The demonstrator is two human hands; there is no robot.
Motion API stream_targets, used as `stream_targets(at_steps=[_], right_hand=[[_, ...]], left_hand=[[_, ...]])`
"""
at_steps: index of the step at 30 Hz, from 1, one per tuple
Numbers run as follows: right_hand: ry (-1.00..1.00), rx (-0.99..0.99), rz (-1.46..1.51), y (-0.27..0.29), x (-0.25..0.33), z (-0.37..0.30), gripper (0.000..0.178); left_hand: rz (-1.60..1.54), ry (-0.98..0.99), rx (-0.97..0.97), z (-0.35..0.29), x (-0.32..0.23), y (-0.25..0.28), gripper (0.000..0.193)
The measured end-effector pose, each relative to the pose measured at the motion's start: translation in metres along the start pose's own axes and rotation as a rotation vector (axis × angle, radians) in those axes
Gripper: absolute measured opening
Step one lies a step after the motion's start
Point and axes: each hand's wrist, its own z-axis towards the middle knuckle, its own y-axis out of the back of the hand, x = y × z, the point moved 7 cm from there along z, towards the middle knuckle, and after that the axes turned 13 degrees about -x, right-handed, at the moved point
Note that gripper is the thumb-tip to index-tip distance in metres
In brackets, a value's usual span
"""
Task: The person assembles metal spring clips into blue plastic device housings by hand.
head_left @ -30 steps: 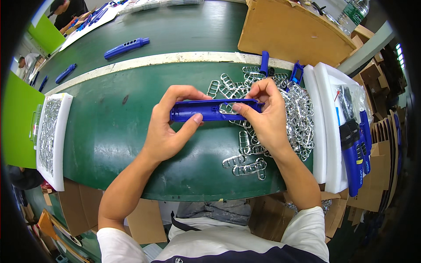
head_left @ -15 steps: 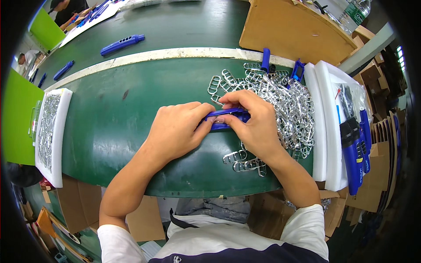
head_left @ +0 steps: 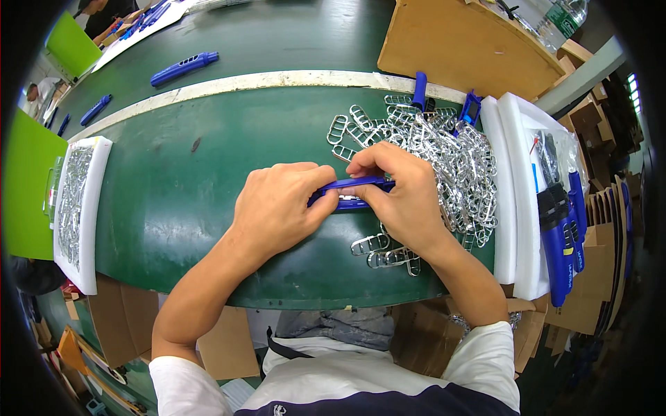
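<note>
Both my hands hold a blue plastic housing (head_left: 355,183) just above the green table, level with the left side of a heap of shiny metal frames (head_left: 454,163). My left hand (head_left: 277,208) is closed on the housing's left end, thumb toward me. At the other end, my right hand (head_left: 402,191) pinches it between thumb and fingers. A silvery piece shows inside the housing near the fingertips; the fingers hide most of it. Close to my right wrist lie several loose slotted metal frames (head_left: 392,258).
Blue parts (head_left: 420,91) stick out of the heap. White foam trays (head_left: 510,208) stand at right, beside blue-and-black tools (head_left: 557,253). Another foam tray (head_left: 102,208) with metal frames is at left. Blue housings (head_left: 184,68) lie beyond the white strip (head_left: 270,82). A person (head_left: 104,15) works far left.
The blue housing has tilted a little in my hands, and more of the silvery piece inside shows. Blue housings beyond the strip appear slightly farther left.
</note>
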Motion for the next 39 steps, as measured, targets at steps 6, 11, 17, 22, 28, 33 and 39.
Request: stream_targets(at_steps=[6, 11, 17, 22, 28, 33, 39], right_hand=[[-0.056, -0.003, 0.15, -0.001, -0.018, 0.003, 0.027], [-0.258, 0.059, 0.168, -0.006, -0.033, 0.001, 0.019], [-0.249, 0.013, 0.123, -0.006, -0.024, -0.001, 0.014], [-0.249, -0.016, 0.106, -0.006, -0.027, -0.002, 0.013], [-0.223, -0.027, 0.101, -0.005, -0.023, 0.0, 0.013], [-0.292, 0.037, 0.268, -0.005, -0.034, 0.0, 0.02], [-0.266, 0.084, 0.238, -0.013, -0.028, -0.002, 0.021]], left_hand=[[-0.019, 0.071, -0.052, 0.004, 0.016, 0.006, 0.015], [-0.005, 0.107, -0.018, 0.004, 0.015, 0.006, 0.018], [-0.041, 0.139, -0.034, 0.004, 0.012, 0.007, 0.019], [-0.024, 0.191, -0.042, 0.004, 0.011, 0.007, 0.02], [-0.116, 0.124, -0.039, 0.005, 0.012, 0.007, 0.02], [-0.195, 0.133, -0.005, 0.005, 0.019, 0.003, 0.023], [-0.078, 0.241, 0.095, 0.004, 0.02, 0.0, 0.027]])
